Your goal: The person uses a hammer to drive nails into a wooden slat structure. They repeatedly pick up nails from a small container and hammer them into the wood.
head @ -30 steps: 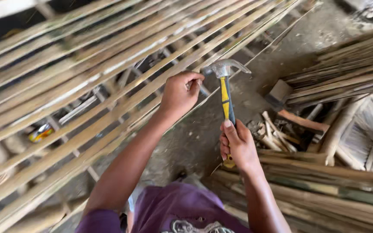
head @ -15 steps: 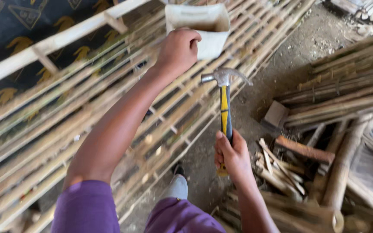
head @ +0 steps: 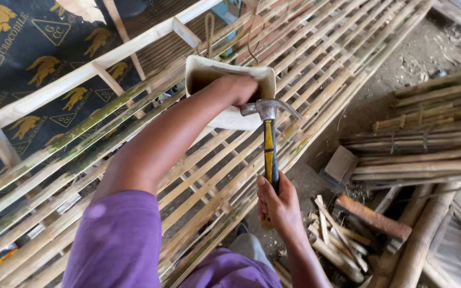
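The hammer stands almost straight up in the middle, and everything else is told from it. At its bottom end, closest to the person, the right hand is wrapped tight around the yellow and black handle. Below and left of the handle is the person's purple sleeve.

To the right of the handle, short wood scraps lie in a heap on the dirt floor. A small wood block sits a bit higher, also to the right of the handle. Past the block, long bamboo poles lie in a pile.

Behind the hammer, a big panel of thin bamboo strips slopes across from the lower left to the upper right.

At the top of the hammer, the metal head touches the side of a pale open bag. The left hand is just left of the hammer head and reaches into the mouth of the bag. Its fingers are hidden inside, so I cannot tell if it is open or closed.

Farther up and left of the hammer is a pale wood frame. Behind it hangs a black sheet with yellow animal pictures.
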